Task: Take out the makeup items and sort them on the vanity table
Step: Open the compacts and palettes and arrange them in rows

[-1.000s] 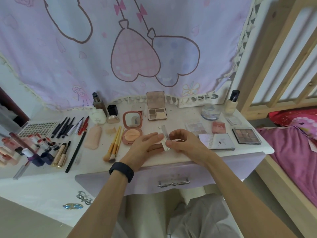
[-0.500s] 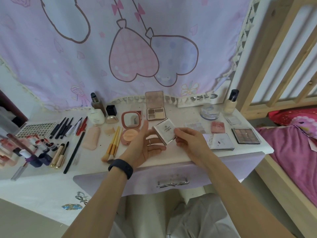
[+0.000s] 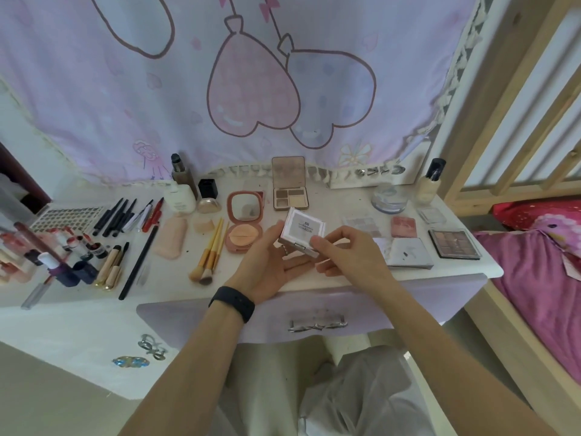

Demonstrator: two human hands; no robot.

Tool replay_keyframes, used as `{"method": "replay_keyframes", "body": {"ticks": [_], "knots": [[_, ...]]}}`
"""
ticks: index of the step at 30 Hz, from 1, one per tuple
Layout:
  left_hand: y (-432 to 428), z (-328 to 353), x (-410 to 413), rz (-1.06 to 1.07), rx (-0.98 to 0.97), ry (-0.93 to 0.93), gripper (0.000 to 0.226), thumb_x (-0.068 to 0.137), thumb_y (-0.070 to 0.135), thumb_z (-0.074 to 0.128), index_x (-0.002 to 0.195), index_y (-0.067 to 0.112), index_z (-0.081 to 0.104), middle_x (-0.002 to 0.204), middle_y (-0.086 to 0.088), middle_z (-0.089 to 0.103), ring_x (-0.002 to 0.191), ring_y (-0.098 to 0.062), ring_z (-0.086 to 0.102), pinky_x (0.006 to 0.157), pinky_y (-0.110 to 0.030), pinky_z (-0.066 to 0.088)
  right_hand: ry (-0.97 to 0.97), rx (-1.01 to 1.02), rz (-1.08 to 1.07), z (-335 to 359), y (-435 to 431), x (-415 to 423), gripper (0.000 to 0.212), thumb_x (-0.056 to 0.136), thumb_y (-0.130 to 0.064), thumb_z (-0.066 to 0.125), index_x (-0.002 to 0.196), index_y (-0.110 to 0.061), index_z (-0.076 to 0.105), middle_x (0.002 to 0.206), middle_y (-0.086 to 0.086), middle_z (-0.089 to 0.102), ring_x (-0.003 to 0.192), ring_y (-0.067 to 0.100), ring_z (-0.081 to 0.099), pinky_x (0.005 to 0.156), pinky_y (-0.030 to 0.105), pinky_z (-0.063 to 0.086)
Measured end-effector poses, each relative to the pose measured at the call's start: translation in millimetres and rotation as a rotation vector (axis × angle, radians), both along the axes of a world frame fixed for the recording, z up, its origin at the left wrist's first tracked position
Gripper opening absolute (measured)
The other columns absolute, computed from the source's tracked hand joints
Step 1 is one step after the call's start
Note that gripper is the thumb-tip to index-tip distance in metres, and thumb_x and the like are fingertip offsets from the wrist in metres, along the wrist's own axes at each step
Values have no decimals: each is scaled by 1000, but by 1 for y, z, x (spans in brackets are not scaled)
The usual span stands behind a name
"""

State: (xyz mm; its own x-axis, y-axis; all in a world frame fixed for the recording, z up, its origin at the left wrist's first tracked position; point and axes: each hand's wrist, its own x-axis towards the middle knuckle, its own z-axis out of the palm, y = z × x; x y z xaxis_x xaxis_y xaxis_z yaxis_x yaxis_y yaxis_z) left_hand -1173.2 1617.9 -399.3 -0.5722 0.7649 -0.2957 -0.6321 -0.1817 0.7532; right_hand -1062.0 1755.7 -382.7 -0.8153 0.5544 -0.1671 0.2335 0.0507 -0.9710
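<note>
The print on the lid of the little white box (image 3: pixel 302 233) is too small for me to read, and its underside is hidden behind my fingers; my left ring finger and little finger are tucked out of sight under it too; the lipsticks (image 3: pixel 70 247) at the far left blur together and run off the edge. My left hand (image 3: pixel 273 267) lies palm up over the front of the vanity table (image 3: pixel 465 272), thumb raised against the box's left side, a black band (image 3: pixel 232 303) on the wrist; my right hand (image 3: pixel 347 256) comes in from the right, fingers curled, pinching the box's right corner. So both hands grip the box, held tilted just above the tabletop, between the pink compact (image 3: pixel 243 226) and the silver case (image 3: pixel 407 257).
</note>
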Motion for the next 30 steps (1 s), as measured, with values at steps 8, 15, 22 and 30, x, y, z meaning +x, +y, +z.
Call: {"method": "replay_keyframes", "body": {"ticks": [8, 15, 22, 30], "knots": [[-3, -3, -4, -73, 26, -84, 48, 99, 40, 53, 137, 10, 57, 139, -22, 56, 118, -36, 61, 98, -42, 53, -8, 786, 12, -5, 10, -8, 50, 74, -48, 84, 103, -22, 52, 120, -10, 51, 105, 8, 55, 84, 23, 42], [-4, 6, -4, -142, -3, -38, 42, 95, 35, 60, 127, 8, 66, 124, -19, 61, 113, -31, 59, 93, -38, 55, 29, 1092, 300, 11, 13, -10, 42, 84, -37, 74, 116, -20, 55, 116, -5, 63, 91, 15, 58, 77, 23, 40], [-2, 26, -3, -141, -97, 0, 39, 90, 33, 69, 119, 7, 69, 114, -21, 61, 101, -36, 63, 90, -44, 57, 10, 1068, 354, 22, 20, -4, 63, 80, -48, 73, 129, -27, 39, 115, 1, 70, 97, 25, 70, 80, 41, 57], [0, 41, 9, -200, -189, 78, 48, 87, 46, 69, 121, 13, 69, 113, -17, 66, 97, -31, 64, 94, -40, 55, 5, 847, 362, 29, 22, -2, 80, 76, -45, 74, 146, -40, 35, 131, -4, 67, 111, 12, 68, 97, 37, 56]]}}
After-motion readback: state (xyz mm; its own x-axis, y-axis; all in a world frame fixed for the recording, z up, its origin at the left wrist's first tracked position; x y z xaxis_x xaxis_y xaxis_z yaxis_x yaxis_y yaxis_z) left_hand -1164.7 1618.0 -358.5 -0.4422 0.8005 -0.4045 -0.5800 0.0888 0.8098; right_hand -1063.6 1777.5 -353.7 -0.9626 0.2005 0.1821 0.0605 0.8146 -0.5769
